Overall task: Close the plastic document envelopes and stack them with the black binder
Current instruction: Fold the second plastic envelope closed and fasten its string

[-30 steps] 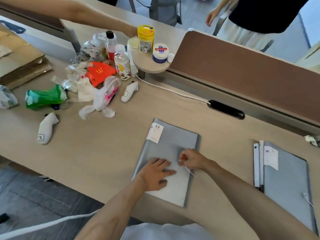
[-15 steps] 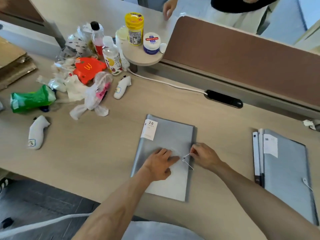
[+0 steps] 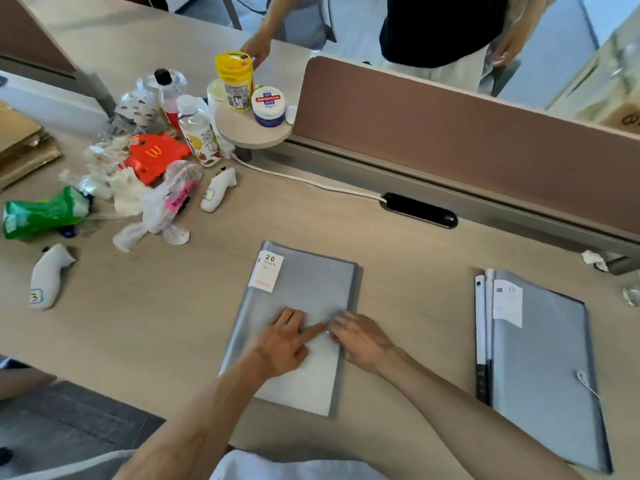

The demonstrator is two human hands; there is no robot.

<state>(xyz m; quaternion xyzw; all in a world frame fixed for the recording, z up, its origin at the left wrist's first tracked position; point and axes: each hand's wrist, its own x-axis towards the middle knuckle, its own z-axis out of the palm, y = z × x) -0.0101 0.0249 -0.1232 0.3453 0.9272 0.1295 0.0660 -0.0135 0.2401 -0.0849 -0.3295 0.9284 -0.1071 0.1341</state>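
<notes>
String no longer visible: half a second ago right hand (image 3: pixel 360 341) pulls it, now both hands meet at envelope (image 3: pixel 304 292) right edge, frame centre on worktop (image 3: pixel 138 334). Left hand (image 3: pixel 285 339) flat, fingers spread. Right fingers curled; grip unclear. Closure likely nearly done. Tag reads "20 POCKETS". Stack (image 3: pixel 540 368) right. Wrapper (image 3: pixel 154 159): McDonald's M.

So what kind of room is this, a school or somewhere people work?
Probably a shared office. The long pale wooden desk has a brown padded divider panel and a black oval cable port, and grey plastic document envelopes lie on it.
</notes>
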